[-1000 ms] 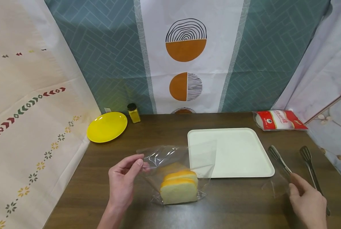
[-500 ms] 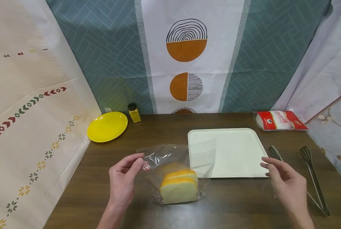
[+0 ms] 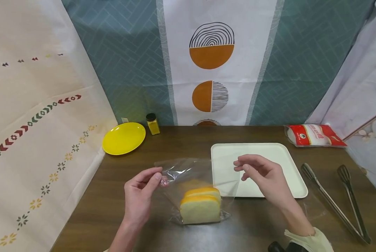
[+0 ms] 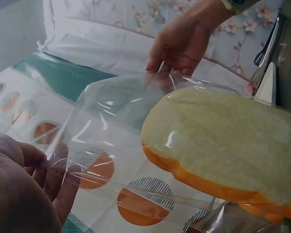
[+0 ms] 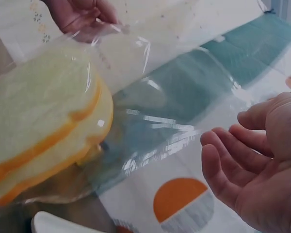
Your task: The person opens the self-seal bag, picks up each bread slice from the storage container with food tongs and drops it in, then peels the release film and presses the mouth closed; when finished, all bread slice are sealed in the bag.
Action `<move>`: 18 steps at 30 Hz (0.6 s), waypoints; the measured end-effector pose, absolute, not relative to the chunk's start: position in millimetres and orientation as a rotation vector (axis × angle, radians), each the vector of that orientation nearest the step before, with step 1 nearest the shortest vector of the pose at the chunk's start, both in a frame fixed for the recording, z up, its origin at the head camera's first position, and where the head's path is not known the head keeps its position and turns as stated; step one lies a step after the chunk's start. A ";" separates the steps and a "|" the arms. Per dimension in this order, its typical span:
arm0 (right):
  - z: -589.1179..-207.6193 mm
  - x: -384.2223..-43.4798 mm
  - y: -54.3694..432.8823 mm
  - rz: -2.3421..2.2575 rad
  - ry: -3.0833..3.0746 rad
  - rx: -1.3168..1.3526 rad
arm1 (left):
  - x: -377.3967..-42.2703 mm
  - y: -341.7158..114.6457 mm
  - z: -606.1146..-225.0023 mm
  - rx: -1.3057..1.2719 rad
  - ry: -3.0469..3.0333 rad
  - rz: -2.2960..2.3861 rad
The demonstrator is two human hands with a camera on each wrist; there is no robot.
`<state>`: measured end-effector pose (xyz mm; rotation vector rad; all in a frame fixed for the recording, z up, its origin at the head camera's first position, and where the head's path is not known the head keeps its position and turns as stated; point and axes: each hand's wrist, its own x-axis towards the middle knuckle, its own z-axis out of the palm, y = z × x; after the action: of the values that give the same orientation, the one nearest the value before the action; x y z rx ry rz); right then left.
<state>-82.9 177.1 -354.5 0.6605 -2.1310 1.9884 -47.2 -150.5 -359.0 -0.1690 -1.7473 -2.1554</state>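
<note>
My left hand [image 3: 138, 199] pinches the upper left edge of a clear plastic bag [image 3: 183, 171] between thumb and fingers. Two bread slices [image 3: 200, 211] with orange-yellow crusts stand one behind the other at the bottom of the bag. At the bag's upper right edge is my right hand [image 3: 266, 178], fingers loosely bent and apart from the thumb, over the white tray [image 3: 266, 148]. In the right wrist view the right hand [image 5: 252, 160] holds nothing; whether a fingertip touches the film is hard to tell. Through the film, the left wrist view shows a slice [image 4: 223, 136] up close.
Metal tongs [image 3: 333, 206] lie spread at the right, a scrap of clear film [image 3: 314, 210] beside them. Behind them is a red and white packet [image 3: 317, 135]. At the back left stand a yellow plate [image 3: 123, 139] and a yellow jar [image 3: 153, 126] with a black lid.
My right hand has moved left from the tongs, across the tray, to the bag's upper right edge, leaving the film scrap on the table. The left hand still pinches the bag.
</note>
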 end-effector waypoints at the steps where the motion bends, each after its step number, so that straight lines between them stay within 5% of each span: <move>1: -352.4 -83.6 174.2 1.985 -2.135 0.663 | -47.3 -150.7 -359.0 -0.170 -1.745 -2.157; 18: -343.5 -85.8 165.3 1.863 -2.200 0.545 | -48.8 -159.0 -351.3 -0.247 -1.844 -2.079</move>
<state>-85.8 165.3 -343.5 0.5454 -2.1997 1.8633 -48.8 -159.0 -351.3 -0.2466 -1.8437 -2.0795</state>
